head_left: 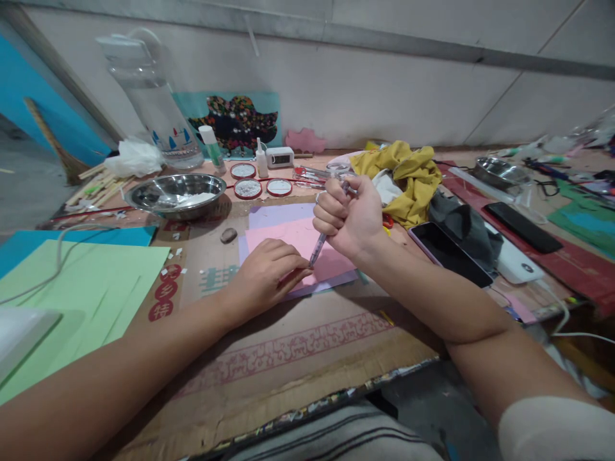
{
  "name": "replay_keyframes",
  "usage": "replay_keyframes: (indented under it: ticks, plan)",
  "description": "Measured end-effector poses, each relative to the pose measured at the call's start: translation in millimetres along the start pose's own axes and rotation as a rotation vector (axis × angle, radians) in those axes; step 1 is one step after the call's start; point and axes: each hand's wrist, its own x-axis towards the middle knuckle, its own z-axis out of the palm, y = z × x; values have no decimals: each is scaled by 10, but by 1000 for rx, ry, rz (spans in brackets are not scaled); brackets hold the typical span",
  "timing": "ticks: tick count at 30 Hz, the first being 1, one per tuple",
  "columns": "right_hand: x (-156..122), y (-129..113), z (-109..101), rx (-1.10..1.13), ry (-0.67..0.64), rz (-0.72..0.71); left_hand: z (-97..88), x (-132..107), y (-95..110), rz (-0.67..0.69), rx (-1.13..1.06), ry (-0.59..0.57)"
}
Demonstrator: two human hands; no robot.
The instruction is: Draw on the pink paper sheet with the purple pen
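Note:
My right hand (348, 218) is closed in a fist round a slim clear pen-like tool (318, 248), held upright with its tip down on a pink paper sheet (300, 238). The pink sheet lies on a lilac sheet (276, 214) on the cardboard-covered table (288, 358). My left hand (269, 275) rests flat on the near left edge of the pink sheet, fingers together and stretched toward the tool's tip, pressing the paper down.
A steel bowl (175, 192), three round red-rimmed lids (247, 187), a glue bottle (262, 160) and a big clear jug (148, 96) stand behind. Green paper (81, 301) lies left. A yellow cloth (403, 173), two phones (449, 253) and another steel bowl (500, 169) lie right.

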Motion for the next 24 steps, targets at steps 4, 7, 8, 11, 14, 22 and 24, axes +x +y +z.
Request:
replay_keyframes:
  ticks: [4,7,8,11,14,22,24]
  plan:
    - [-2,5,2,-1,-2,0,2,2,1,6,-4,-3]
    - [-7,6,8,-15,20,-2,2,5,2,9,-8,6]
    - [-7,6,8,-16,21,-2,2,5,2,11,-8,7]
    - [-5,9,3,-5,2,-1,-2,6,3,18,-6,10]
    - [2,13,-9,10,-18,-2,-8,9,5,17,-8,4]
    - [13,17,-19,25,-31,1,18,9,-5,34,11,48]
    - [22,15,-27,18,-24,-2,21,4,-10,27,8,41]
